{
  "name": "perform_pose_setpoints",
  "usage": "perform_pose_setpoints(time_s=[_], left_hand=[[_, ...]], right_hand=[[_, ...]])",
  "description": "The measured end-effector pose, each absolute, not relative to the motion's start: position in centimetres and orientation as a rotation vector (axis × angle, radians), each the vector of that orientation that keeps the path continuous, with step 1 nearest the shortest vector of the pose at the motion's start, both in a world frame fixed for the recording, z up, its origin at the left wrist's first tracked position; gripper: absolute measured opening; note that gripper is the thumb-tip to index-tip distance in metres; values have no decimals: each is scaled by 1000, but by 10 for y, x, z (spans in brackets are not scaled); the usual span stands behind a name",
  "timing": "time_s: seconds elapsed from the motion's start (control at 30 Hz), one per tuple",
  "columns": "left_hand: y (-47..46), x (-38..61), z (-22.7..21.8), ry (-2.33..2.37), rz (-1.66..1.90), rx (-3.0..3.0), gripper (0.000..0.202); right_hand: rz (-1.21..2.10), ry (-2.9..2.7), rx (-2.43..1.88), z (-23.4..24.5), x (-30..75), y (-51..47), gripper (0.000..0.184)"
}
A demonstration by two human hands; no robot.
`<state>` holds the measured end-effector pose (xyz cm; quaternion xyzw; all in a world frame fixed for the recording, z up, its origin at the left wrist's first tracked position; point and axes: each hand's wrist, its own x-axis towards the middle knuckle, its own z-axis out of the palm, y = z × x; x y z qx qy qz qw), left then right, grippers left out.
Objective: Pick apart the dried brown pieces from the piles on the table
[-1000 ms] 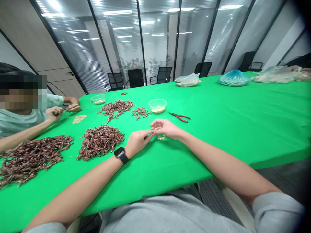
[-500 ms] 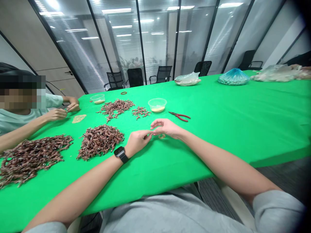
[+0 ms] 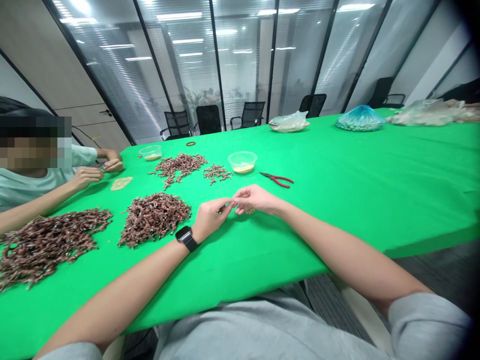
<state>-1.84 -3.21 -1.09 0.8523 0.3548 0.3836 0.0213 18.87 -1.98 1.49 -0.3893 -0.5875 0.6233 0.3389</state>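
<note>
My left hand (image 3: 210,217), with a black smartwatch (image 3: 185,238) on its wrist, and my right hand (image 3: 255,199) meet at the fingertips above the green-covered table (image 3: 337,210). Whatever lies between the fingertips is too small to make out. A little gold cluster (image 3: 250,211) sits just under my right hand. Left of my hands lies a large heap of brown twisted wire pieces (image 3: 153,219), and a wider heap (image 3: 48,245) spreads beyond it. Red-handled pliers (image 3: 276,180) lie ahead of my right hand.
A clear bowl of beige grains (image 3: 242,162) stands ahead, beside smaller brown piles (image 3: 177,167). At the left, a seated person's hands (image 3: 86,177) work near another bowl (image 3: 150,153). Plastic bags (image 3: 360,120) lie at the far end.
My left fingertips have risen slightly and now meet my right fingertips. My right hand has come down closer to the gold cluster. The view has shifted very slightly.
</note>
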Motion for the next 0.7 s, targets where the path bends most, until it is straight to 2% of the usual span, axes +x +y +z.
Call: perform_pose_setpoints(time_s=[0.7], left_hand=[[-32, -18, -11, 1088, 1169, 2643, 21]], right_hand=[[1660, -1567, -1043, 19, 190, -23, 14]])
